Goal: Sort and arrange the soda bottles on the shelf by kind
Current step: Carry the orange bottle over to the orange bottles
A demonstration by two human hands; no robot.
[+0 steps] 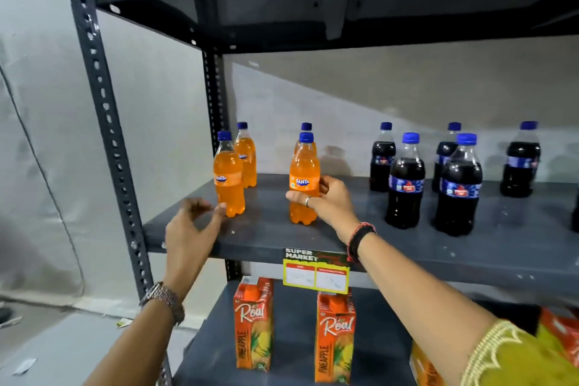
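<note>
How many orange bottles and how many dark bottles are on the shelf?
Orange soda bottles: 4
Dark cola bottles: 5
Total: 9

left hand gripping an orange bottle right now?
No. The left hand is open, its fingertips just beside the front-left orange bottle; only the right hand wraps a bottle.

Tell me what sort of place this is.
Probably a shop or its stockroom: a metal shelf carries a "Super Market" price tag, with soda bottles above and juice cartons below.
</note>
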